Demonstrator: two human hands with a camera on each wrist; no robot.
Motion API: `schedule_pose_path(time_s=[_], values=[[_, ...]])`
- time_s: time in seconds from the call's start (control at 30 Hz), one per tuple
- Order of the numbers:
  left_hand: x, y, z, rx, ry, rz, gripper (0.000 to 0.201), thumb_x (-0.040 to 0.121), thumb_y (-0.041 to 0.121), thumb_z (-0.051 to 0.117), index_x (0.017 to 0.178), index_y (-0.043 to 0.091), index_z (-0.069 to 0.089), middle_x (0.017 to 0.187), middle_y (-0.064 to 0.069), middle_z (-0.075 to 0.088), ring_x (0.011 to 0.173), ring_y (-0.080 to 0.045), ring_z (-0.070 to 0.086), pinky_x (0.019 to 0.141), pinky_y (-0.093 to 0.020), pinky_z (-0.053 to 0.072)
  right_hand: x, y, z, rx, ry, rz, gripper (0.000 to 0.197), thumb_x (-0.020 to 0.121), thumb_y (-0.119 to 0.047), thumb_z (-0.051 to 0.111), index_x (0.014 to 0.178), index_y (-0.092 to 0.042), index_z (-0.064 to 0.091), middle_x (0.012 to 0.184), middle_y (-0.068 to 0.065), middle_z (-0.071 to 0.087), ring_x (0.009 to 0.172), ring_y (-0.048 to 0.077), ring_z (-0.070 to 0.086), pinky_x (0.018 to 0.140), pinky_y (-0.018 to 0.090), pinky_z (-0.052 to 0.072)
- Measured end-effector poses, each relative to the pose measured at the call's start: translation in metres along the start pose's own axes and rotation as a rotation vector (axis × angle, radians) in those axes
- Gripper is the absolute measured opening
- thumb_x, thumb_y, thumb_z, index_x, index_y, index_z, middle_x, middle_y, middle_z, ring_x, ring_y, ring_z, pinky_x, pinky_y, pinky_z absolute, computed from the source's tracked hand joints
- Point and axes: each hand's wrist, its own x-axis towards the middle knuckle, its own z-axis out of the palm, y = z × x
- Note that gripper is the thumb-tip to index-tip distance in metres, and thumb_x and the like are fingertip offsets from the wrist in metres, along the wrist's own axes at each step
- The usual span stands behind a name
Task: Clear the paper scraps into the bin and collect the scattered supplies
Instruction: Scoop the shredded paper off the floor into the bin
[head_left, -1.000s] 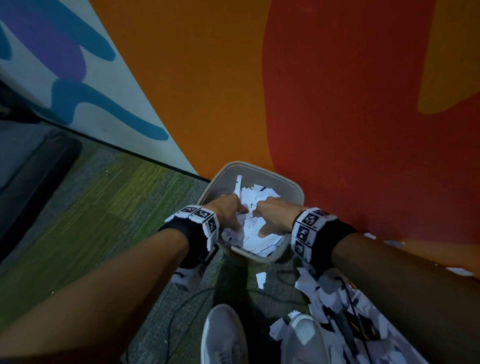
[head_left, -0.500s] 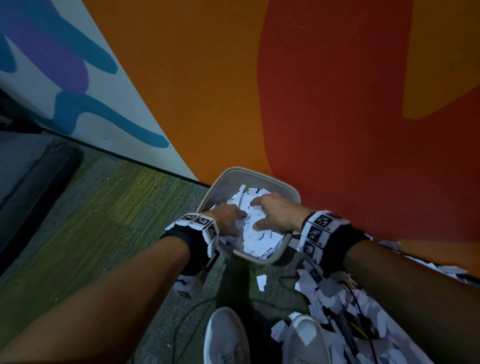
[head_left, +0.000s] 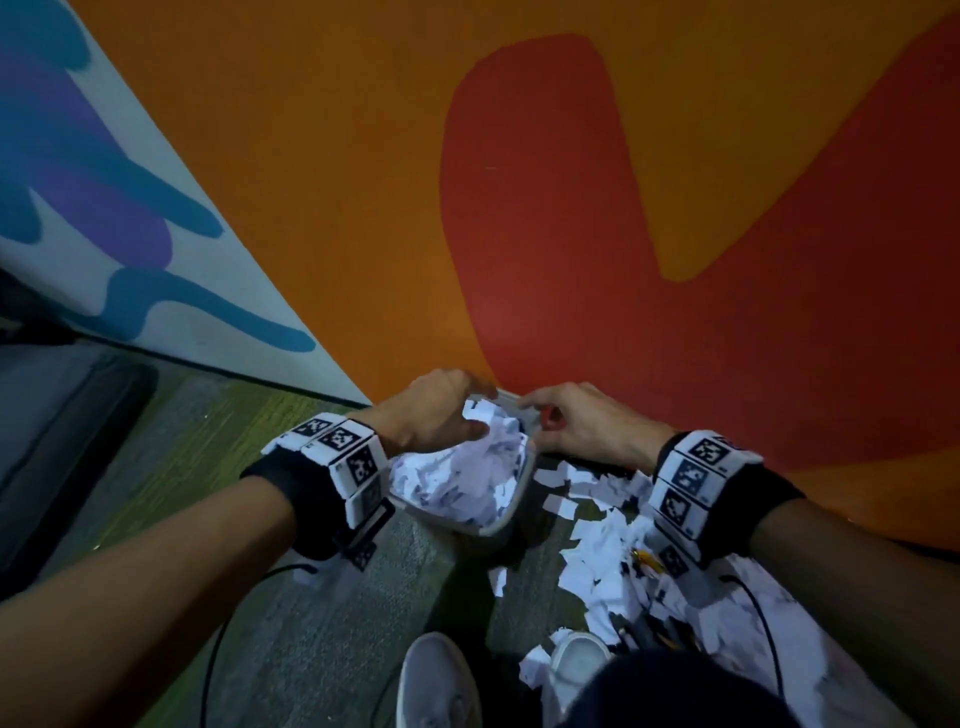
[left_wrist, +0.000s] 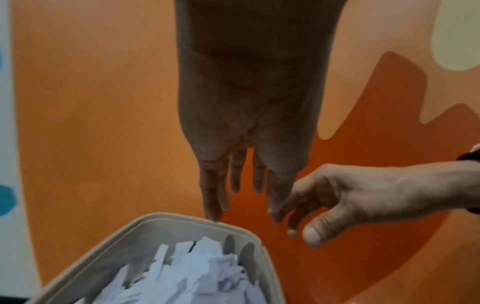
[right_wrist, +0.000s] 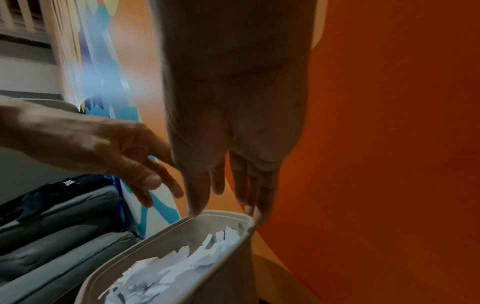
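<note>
A grey bin (head_left: 506, 514) stands on the carpet by the wall, heaped with white paper scraps (head_left: 467, 478). Both hands hover over its far end. My left hand (head_left: 475, 410) holds nothing; in the left wrist view its fingers (left_wrist: 213, 205) point straight down, the tips just above the far rim (left_wrist: 176, 217). My right hand (head_left: 540, 415) is at the far right corner with relaxed fingers. Its fingertips (right_wrist: 194, 209) meet the rim (right_wrist: 223, 214) in the right wrist view. More scraps (head_left: 597, 525) litter the floor to the right of the bin.
The orange and red wall (head_left: 623, 208) rises right behind the bin. My two white shoes (head_left: 436, 686) stand in front of it. A small yellow item (head_left: 644, 558) and dark pen-like things (head_left: 649, 631) lie among the floor scraps. Grey cushions (right_wrist: 64, 236) lie to the left.
Both hands were pressing down on the scraps inside the bin. They have lifted out and moved to the bin's far rim, and the head view has tilted up towards the wall.
</note>
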Motion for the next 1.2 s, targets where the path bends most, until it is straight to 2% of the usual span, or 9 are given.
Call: schedule_pose_path(time_s=[0.07,0.23,0.37,0.5,0.67,0.77,0.97,1.1,1.2], values=[[0.007,0.023,-0.004,-0.033,0.001,0.058,0.039,0.092,0.033,0.066,0.13,0.022,0.062,0.13,0.001,0.065,0.106,-0.016,0.066,0.09,-0.037,0.056,-0.017,0.014,-0.007,-0.016,0.01,0.021,0.055,0.085,-0.04,0.073,0.136,-0.031,0.054,0.127,0.001,0.062,0.107,0.017,0.063,0.089,0.04,0.053],[0.036,0.088,0.013,-0.081,-0.046,0.175,0.036,0.093,0.032,0.067,0.128,0.021,0.065,0.121,0.005,0.068,0.101,-0.01,0.063,0.08,-0.018,0.042,-0.068,0.079,-0.021,-0.058,-0.008,0.123,0.054,0.088,-0.036,0.071,0.136,-0.019,0.057,0.13,-0.002,0.062,0.116,0.016,0.058,0.087,0.023,0.04],[0.068,0.121,0.064,-0.05,-0.222,0.239,0.027,0.093,0.023,0.065,0.119,0.017,0.067,0.102,0.003,0.069,0.093,-0.013,0.064,0.07,-0.014,0.041,-0.097,0.157,-0.006,-0.005,-0.051,0.297,0.047,0.086,-0.034,0.074,0.126,-0.012,0.062,0.127,0.008,0.063,0.11,0.02,0.06,0.089,0.032,0.049],[0.107,0.129,0.139,-0.133,-0.348,0.25,0.041,0.092,0.028,0.065,0.131,0.016,0.062,0.124,-0.007,0.067,0.097,-0.02,0.067,0.079,-0.028,0.052,-0.126,0.235,0.031,0.059,-0.133,0.451,0.056,0.088,-0.04,0.071,0.136,-0.019,0.053,0.137,-0.009,0.044,0.113,0.015,0.054,0.091,0.029,0.045],[0.139,0.133,0.229,-0.156,-0.498,0.234,0.068,0.092,0.041,0.068,0.15,0.021,0.039,0.154,-0.007,0.038,0.137,-0.025,0.042,0.107,-0.035,0.04,-0.154,0.301,0.079,0.127,-0.17,0.681,0.077,0.088,-0.048,0.068,0.15,-0.018,0.034,0.152,0.006,0.037,0.132,0.024,0.044,0.098,0.03,0.04],[0.15,0.15,0.272,-0.285,-0.493,0.306,0.085,0.086,0.037,0.076,0.155,0.021,0.029,0.157,-0.008,0.029,0.142,-0.018,0.029,0.111,-0.028,0.03,-0.164,0.33,0.099,0.184,-0.047,0.791,0.119,0.062,-0.086,0.063,0.155,-0.027,0.018,0.156,0.007,0.03,0.139,0.03,0.036,0.109,0.045,0.037],[0.158,0.182,0.345,-0.024,-0.498,0.393,0.115,0.065,0.062,0.081,0.152,0.043,0.008,0.163,0.003,0.003,0.15,-0.035,0.005,0.106,-0.07,0.031,-0.155,0.354,0.12,0.325,0.049,0.889,0.127,0.058,-0.084,0.065,0.154,-0.042,-0.007,0.165,0.009,-0.002,0.151,0.035,0.007,0.116,0.053,0.028],[0.157,0.183,0.381,0.126,-0.467,0.371,0.092,0.092,0.033,0.063,0.158,0.025,-0.001,0.165,-0.006,-0.011,0.148,-0.048,-0.001,0.11,-0.066,0.028,-0.142,0.359,0.136,0.355,0.064,0.879,0.124,0.057,-0.085,0.068,0.151,-0.05,-0.005,0.164,0.011,0.006,0.149,0.039,0.012,0.114,0.057,0.029],[0.159,0.179,0.392,0.158,-0.337,0.347,0.065,0.1,0.024,0.046,0.156,0.022,0.014,0.159,-0.014,0.012,0.143,-0.046,0.017,0.108,-0.057,0.034,-0.132,0.36,0.147,0.235,0.027,0.881,0.115,0.06,-0.082,0.066,0.153,-0.045,0.009,0.154,0.018,0.025,0.141,0.042,0.029,0.113,0.052,0.03]])
